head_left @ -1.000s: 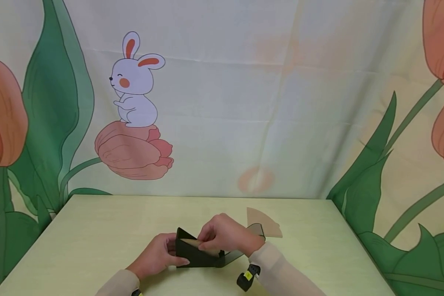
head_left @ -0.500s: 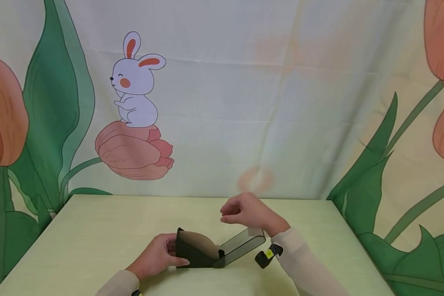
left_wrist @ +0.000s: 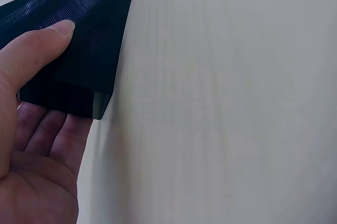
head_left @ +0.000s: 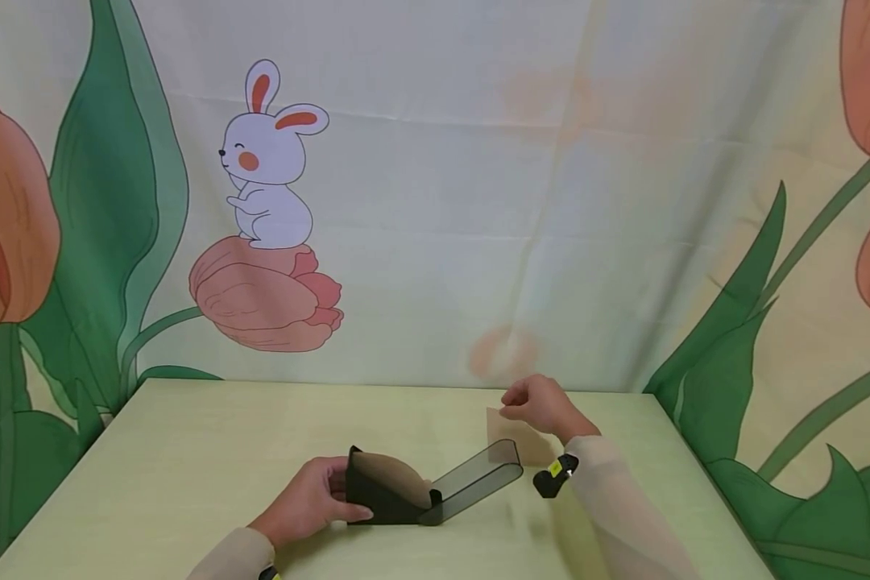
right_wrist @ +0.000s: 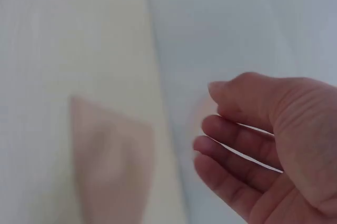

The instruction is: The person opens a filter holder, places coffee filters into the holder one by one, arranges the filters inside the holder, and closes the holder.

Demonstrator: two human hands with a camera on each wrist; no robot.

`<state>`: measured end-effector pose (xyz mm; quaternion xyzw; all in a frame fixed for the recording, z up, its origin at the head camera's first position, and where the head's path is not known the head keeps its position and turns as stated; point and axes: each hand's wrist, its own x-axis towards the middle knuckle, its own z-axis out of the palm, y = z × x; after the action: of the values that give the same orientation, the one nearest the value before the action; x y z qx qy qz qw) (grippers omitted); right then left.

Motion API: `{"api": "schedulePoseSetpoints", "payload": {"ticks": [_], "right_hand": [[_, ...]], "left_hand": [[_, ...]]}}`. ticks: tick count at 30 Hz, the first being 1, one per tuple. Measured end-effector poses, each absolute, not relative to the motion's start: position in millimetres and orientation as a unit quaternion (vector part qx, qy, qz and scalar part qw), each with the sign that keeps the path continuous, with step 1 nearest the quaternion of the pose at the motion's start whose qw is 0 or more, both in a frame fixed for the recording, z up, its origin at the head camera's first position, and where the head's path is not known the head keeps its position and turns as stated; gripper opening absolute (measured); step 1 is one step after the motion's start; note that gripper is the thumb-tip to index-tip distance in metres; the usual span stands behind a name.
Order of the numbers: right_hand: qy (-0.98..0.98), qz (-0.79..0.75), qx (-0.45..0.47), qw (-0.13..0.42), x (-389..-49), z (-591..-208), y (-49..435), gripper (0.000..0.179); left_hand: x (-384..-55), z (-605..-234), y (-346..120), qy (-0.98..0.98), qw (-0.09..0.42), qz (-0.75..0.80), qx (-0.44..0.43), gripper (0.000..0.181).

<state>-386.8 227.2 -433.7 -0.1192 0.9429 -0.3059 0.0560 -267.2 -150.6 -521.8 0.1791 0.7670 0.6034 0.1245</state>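
In the head view, my left hand [head_left: 300, 499] grips the left end of a black coffee filter holder [head_left: 383, 501] on the table. The thumb lies on its near face, as the left wrist view shows, with the fingers behind. The holder's clear smoky lid [head_left: 478, 477] is swung out to the right. Inside stand brown paper coffee filters [head_left: 395, 475]. Beyond the lid, a fan-shaped brown coffee filter [head_left: 518, 443] lies flat. Over its far edge hovers my right hand [head_left: 544, 405], its fingers loosely bent. In the right wrist view nothing shows between thumb and fingers.
The pale wooden table [head_left: 210, 435] ends at a hanging cloth backdrop [head_left: 420, 242] printed with a rabbit and tulips. A black strap device [head_left: 555, 477] sits on the right wrist. The lid sticks up between holder and loose filter.
My right hand has left the holder, rising and moving right to the loose coffee filter. The filters in the holder are now in plain sight. My left hand keeps its grip.
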Motion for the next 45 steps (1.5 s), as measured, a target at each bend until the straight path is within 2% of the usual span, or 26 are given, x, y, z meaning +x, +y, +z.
{"api": "schedulePoseSetpoints", "payload": {"ticks": [8,14,21,24,28,31,35,45], "right_hand": [[0.952,-0.3,-0.053,0.04,-400,-473,243,0.023],[0.954,-0.293,-0.009,0.061,-406,-484,244,0.031],[0.948,-0.305,0.029,0.082,-404,-491,241,0.05],[0.953,-0.293,0.017,0.079,-405,-495,240,0.041],[0.957,-0.281,0.008,0.071,-406,-497,237,0.047],[0.959,-0.276,0.013,0.062,-404,-497,236,0.041],[0.961,-0.27,0.016,0.06,-397,-492,233,0.055],[0.962,-0.266,0.014,0.065,-401,-493,234,0.043]], "left_hand": [[-267,-521,-149,0.766,0.124,0.603,0.183,0.049],[-266,-520,-150,0.77,0.121,0.601,0.179,0.049],[-266,-521,-150,0.759,0.124,0.612,0.182,0.05],[-266,-522,-150,0.759,0.124,0.613,0.18,0.049],[-266,-521,-150,0.765,0.123,0.607,0.177,0.049],[-266,-520,-151,0.769,0.124,0.602,0.175,0.049],[-266,-519,-152,0.774,0.125,0.596,0.176,0.05],[-268,-523,-151,0.771,0.127,0.598,0.178,0.05]]}}
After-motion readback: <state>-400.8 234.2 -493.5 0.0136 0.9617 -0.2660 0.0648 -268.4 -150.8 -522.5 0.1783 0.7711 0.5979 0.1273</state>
